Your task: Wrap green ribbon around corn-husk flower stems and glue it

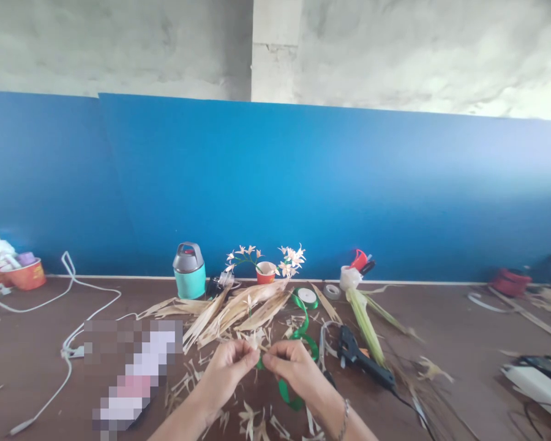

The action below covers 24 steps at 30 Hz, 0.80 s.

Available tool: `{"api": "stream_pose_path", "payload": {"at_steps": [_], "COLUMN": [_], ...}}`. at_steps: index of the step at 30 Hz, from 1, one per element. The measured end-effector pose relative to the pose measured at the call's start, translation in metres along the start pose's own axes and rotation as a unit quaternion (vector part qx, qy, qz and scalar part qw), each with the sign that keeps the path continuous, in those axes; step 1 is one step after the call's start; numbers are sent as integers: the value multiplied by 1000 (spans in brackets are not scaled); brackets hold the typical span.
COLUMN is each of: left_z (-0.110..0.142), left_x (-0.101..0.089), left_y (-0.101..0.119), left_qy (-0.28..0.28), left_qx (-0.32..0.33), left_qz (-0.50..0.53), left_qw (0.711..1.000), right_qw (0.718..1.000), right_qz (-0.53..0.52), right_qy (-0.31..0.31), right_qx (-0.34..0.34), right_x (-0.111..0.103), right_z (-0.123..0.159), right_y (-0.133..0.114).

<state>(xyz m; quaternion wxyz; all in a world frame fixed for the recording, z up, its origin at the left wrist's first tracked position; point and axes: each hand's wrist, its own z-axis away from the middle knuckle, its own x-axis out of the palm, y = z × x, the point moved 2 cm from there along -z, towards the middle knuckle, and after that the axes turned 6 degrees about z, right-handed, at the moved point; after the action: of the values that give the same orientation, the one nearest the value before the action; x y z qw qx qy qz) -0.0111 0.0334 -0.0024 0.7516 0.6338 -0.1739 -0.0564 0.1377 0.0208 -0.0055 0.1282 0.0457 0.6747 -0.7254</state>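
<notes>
My left hand (232, 369) and my right hand (296, 369) meet at the middle of the table, thumbs and forefingers pinched together. Between the fingertips is a small pale piece of corn husk (262, 348), mostly covered by the fingers. A pale husk flower (254, 337) shows just behind the left fingertips. Green ribbon (298, 334) trails from its white spool (307, 296) and passes beside and beneath my right hand. Dry corn husks (243, 309) lie beyond my hands, with husk scraps (248, 416) scattered around and below them.
A black glue gun (365, 361) and a green husk (366, 327) lie to the right. Along the back stand a teal flask (190, 272), a red cup (266, 275) with husk flowers (291, 260), and a white pen holder (349, 278). A white cable (68, 343) runs on the left.
</notes>
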Motion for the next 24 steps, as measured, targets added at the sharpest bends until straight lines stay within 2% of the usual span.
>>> {"api": "stream_pose_path", "payload": {"at_steps": [4,7,9,11,13,15,19,24], "left_z": [-1,1,3,4,4,4,4,4], "left_x": [-2,-3,-2,0,2,3,5,7], "left_y": [-5,-1,3,6,8,8,3,1], "left_qy": [-2,33,42,5,-35,-40,-7,-42], "left_qx": [-32,-32,-25,-18,-11,-3,7,20], "left_qz": [23,29,46,75,95,105,107,87], "left_qw": [999,999,998,997,995,994,994,995], "right_qw": [1000,999,989,965,948,946,945,959], "right_qz": [2,-42,-142,-236,-260,-255,-284,-236], "right_qy": [18,34,-3,-66,-129,-164,-141,-121], "right_qx": [-4,1,40,97,129,117,74,97], "right_x": [-1,-4,-4,-1,5,11,21,22], "right_z": [-2,-3,-2,1,3,5,5,6], "right_y": [2,2,2,2,3,6,12,11]}}
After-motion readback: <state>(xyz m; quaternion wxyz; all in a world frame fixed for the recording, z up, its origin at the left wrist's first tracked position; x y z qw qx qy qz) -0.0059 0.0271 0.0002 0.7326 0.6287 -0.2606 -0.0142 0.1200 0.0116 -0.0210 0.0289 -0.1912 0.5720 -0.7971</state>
